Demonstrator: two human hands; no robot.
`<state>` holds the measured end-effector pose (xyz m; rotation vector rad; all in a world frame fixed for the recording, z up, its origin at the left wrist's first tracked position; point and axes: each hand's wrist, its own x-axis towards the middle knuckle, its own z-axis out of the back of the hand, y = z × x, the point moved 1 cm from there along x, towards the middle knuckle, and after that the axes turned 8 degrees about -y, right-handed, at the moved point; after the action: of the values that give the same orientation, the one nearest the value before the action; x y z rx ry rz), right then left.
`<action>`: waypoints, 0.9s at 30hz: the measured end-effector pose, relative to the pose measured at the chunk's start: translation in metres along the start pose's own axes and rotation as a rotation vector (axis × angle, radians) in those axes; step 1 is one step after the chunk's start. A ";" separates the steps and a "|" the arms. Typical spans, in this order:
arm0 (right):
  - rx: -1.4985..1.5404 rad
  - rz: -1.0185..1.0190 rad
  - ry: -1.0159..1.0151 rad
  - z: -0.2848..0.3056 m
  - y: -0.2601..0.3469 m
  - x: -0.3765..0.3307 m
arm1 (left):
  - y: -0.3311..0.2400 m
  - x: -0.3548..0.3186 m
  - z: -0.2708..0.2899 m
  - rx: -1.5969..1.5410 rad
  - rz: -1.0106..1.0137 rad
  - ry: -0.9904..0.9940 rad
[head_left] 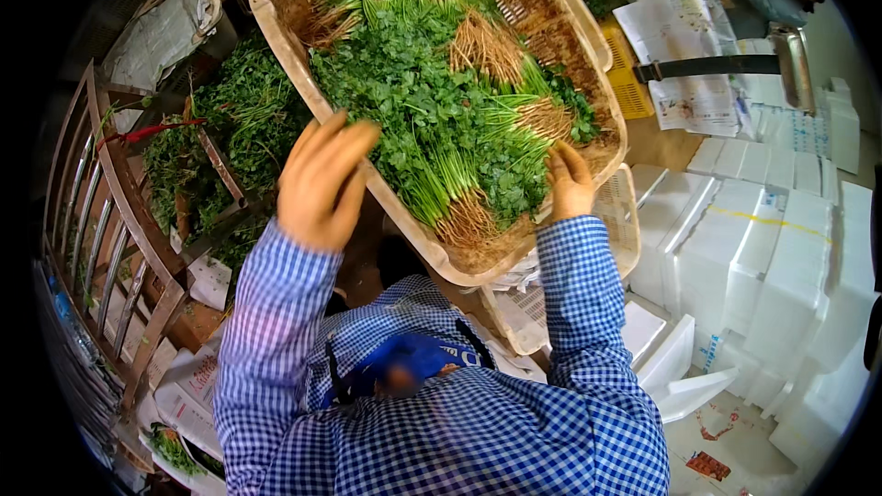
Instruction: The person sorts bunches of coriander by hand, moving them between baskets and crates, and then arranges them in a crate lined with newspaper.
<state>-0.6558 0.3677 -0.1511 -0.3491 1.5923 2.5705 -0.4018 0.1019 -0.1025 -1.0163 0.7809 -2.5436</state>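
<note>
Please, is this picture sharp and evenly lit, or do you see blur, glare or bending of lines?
Head view: the left hand is slightly motion-blurred, the right hand sharper; the herbs in the basket are clear; the white foam boxes look bright, nearly washed out; the metal rack bends near the rim, corners are black.

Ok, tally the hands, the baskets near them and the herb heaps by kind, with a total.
Hands: 2, left hand and right hand
Tan plastic baskets: 2, upper basket and lower basket
Heaps of leafy green herbs: 2, herbs in the upper basket and herbs on the metal rack
Total: 6
</note>
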 end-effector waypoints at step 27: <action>-1.136 -0.156 0.799 -0.081 -0.052 -0.066 | 0.059 0.024 -0.104 0.186 0.251 0.236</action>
<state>-0.5700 0.3213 -0.2144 -1.6099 -0.1099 3.0501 -0.4880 0.0823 -0.1863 -0.5311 0.6666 -2.4849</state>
